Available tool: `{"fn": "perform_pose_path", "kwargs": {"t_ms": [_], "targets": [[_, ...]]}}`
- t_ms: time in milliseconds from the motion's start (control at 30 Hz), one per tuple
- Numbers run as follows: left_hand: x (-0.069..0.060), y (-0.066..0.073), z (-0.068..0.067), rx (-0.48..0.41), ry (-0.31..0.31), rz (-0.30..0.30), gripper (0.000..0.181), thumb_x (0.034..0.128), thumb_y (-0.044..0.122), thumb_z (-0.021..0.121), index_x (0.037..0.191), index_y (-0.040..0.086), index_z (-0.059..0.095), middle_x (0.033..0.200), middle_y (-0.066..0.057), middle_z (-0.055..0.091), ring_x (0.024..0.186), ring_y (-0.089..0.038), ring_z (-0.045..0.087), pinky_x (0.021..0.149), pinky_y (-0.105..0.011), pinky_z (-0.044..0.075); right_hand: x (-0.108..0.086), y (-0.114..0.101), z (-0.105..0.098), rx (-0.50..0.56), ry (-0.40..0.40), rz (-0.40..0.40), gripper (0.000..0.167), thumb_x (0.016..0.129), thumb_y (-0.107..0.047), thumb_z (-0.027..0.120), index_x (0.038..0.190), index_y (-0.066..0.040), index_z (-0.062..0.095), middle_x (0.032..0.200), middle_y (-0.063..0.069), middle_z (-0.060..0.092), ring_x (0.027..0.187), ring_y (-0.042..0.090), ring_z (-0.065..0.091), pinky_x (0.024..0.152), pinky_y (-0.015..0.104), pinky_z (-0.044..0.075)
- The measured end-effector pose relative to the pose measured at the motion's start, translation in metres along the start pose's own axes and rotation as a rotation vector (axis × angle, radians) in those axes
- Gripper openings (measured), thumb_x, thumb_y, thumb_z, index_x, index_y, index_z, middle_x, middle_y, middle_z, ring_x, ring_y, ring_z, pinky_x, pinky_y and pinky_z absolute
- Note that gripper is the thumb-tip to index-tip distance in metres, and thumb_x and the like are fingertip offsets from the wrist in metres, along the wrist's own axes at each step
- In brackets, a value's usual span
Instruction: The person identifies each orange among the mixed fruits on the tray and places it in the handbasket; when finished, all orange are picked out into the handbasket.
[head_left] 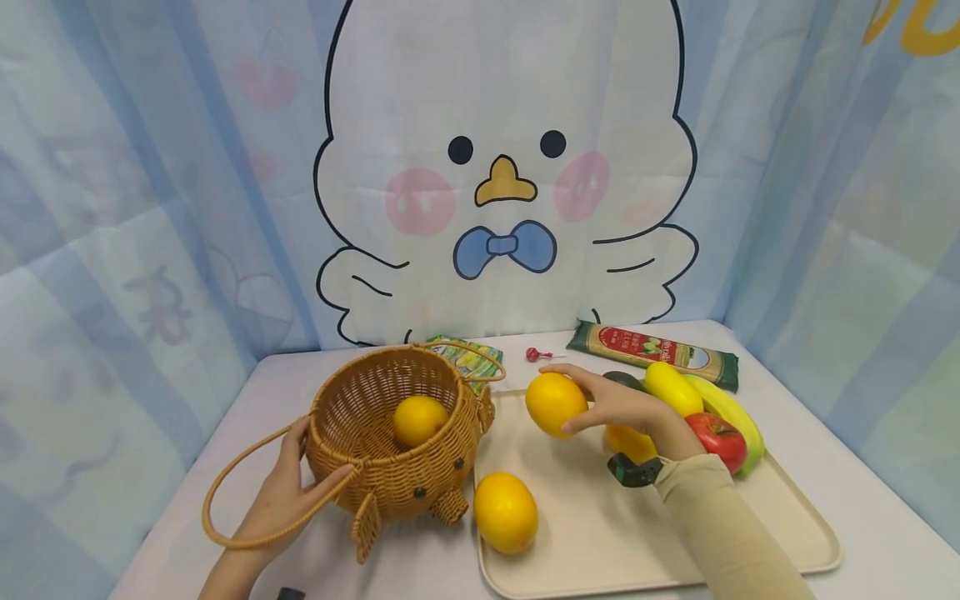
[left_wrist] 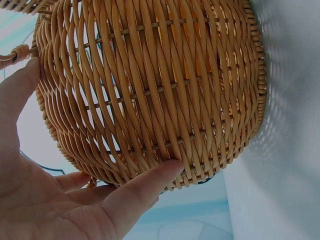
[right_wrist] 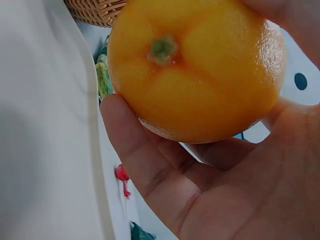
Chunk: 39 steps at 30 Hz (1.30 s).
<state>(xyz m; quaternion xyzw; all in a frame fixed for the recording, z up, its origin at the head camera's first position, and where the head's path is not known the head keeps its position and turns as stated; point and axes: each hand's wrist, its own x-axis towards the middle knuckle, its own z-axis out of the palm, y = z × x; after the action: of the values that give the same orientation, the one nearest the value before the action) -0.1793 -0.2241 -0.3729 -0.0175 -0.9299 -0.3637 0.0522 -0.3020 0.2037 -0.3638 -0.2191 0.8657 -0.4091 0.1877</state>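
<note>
My right hand (head_left: 626,408) holds an orange (head_left: 556,405) above the beige tray; in the right wrist view thumb and fingers curve round this orange (right_wrist: 195,70), its green stem end showing. On the left, my left hand (head_left: 281,500) rests against the side of a brown wicker basket (head_left: 390,483), under its looped handle. The left wrist view has the fingers (left_wrist: 145,192) fairly straight along the basket's woven wall (left_wrist: 150,90). Inside the basket lies another orange (head_left: 420,421). A further orange (head_left: 506,512) sits at the tray's near left corner.
The tray (head_left: 585,533) also bears a red apple (head_left: 717,442), a banana (head_left: 731,408), a yellow fruit (head_left: 672,387) and a partly hidden orange (head_left: 632,444). Behind it lie a pasta packet (head_left: 656,350), a lollipop (head_left: 534,354) and a green packet (head_left: 468,358). Printed curtains surround the table.
</note>
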Motion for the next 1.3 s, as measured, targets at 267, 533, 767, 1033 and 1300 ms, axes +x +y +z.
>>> {"fn": "perform_pose_path", "kwargs": {"t_ms": [267,533,767,1033,1300], "targets": [[0.000,0.000,0.000,-0.004,0.003,0.005,0.089,0.0883,0.050,0.059,0.150,0.017,0.004,0.154,-0.026,0.017,0.139,-0.048,0.021,0.104,-0.066,0.033,-0.002,-0.002,-0.004,-0.023,0.037,-0.005,0.085,0.074,-0.040,0.077,0.144,-0.040,0.029,0.148,0.002,0.037,0.126,0.030,0.040,0.106,0.067,0.026],[0.001,0.001,0.000,-0.005,0.003,0.011,0.089,0.0887,0.050,0.059,0.150,0.016,0.003,0.154,-0.026,0.017,0.139,-0.048,0.022,0.103,-0.065,0.035,-0.001,-0.007,-0.009,-0.032,0.050,-0.003,0.085,0.073,-0.040,0.078,0.143,-0.039,0.031,0.146,0.002,0.039,0.126,0.030,0.038,0.106,0.067,0.026],[0.001,0.001,0.000,-0.008,0.004,0.012,0.088,0.0887,0.049,0.059,0.150,0.016,0.005,0.154,-0.026,0.017,0.139,-0.048,0.021,0.102,-0.065,0.036,0.000,-0.008,-0.008,-0.015,0.040,-0.002,0.086,0.072,-0.038,0.079,0.143,-0.038,0.031,0.146,0.003,0.038,0.124,0.029,0.040,0.104,0.065,0.029],[0.000,0.000,0.000,-0.007,0.002,0.006,0.089,0.0884,0.050,0.059,0.150,0.016,0.004,0.155,-0.026,0.016,0.139,-0.048,0.021,0.103,-0.065,0.034,0.002,-0.008,-0.008,0.001,0.042,-0.014,0.084,0.072,-0.038,0.080,0.141,-0.042,0.032,0.144,0.000,0.039,0.123,0.028,0.041,0.105,0.062,0.030],[0.001,-0.001,0.000,-0.002,-0.005,-0.003,0.089,0.0880,0.051,0.059,0.150,0.017,0.004,0.155,-0.026,0.016,0.140,-0.048,0.021,0.105,-0.066,0.031,0.002,-0.012,-0.008,0.020,0.039,-0.031,0.083,0.073,-0.037,0.079,0.142,-0.040,0.032,0.143,0.001,0.040,0.123,0.028,0.041,0.104,0.062,0.032]]}}
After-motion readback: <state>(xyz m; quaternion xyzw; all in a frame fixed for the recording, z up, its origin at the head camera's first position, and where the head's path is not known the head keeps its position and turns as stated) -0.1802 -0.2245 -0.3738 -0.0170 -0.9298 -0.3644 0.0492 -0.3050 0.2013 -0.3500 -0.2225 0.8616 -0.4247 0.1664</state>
